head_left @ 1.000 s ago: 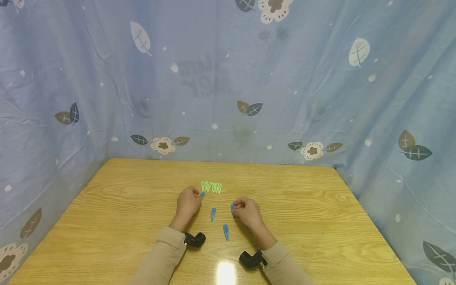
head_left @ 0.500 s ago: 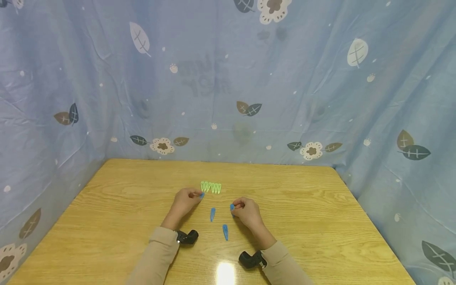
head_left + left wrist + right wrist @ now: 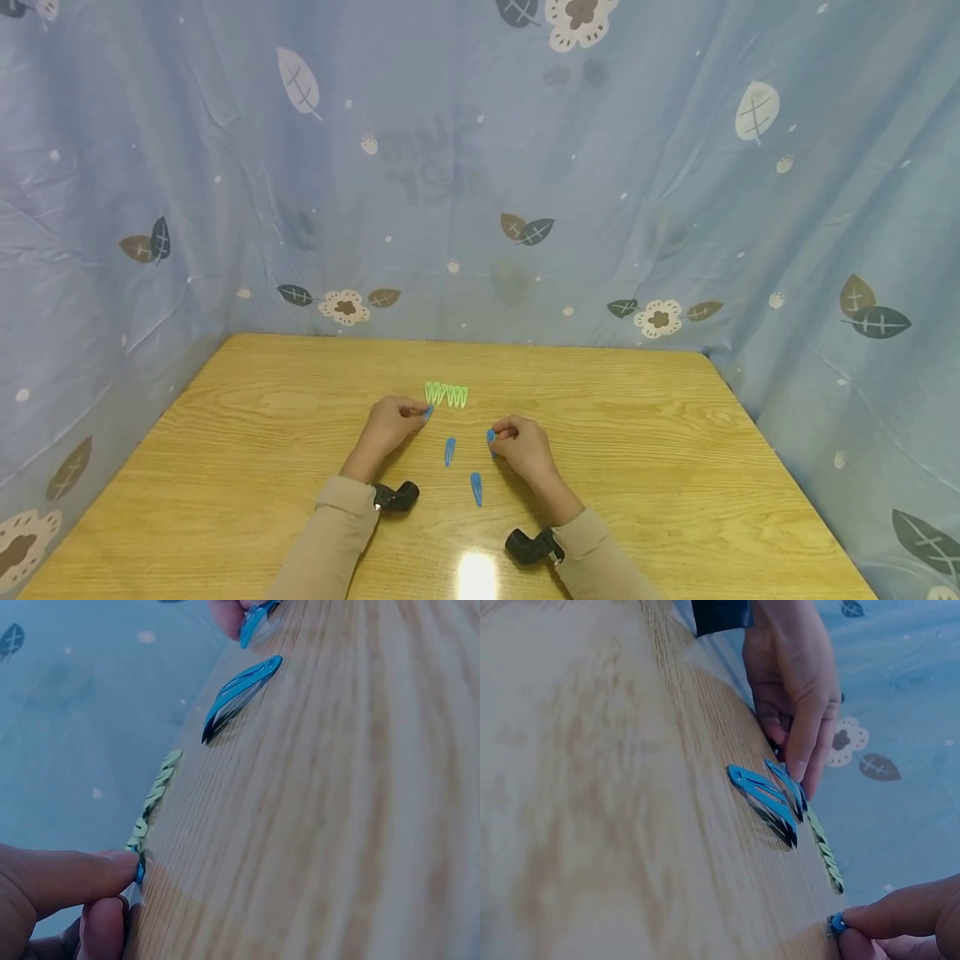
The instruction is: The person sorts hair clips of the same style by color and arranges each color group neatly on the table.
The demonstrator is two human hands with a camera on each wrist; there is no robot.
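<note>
My left hand [image 3: 388,427] pinches a blue snap hair clip [image 3: 428,412] between thumb and index finger, just in front of the left end of a row of green hair clips [image 3: 447,394]. Only part of that clip [image 3: 139,871] shows past the fingertips in the left wrist view. To the right, my right hand [image 3: 525,450] pinches another blue hair clip [image 3: 491,436] by its side, partly covering it. Between the hands lies a blue clip [image 3: 450,452], and a further blue clip [image 3: 476,489] rests nearer to me. Both lie on the wood-grain table.
The table [image 3: 637,467] reaches back to a blue patterned curtain [image 3: 465,167], which also hangs along both sides. Each wrist wears a black camera, the left wrist camera [image 3: 397,497] and the right wrist camera [image 3: 528,547]. A bright light reflection sits at the front.
Over the first half second my left wrist and forearm swung left and lower, with the fingertips staying by the blue clip. My right hand and the loose clips have kept their places.
</note>
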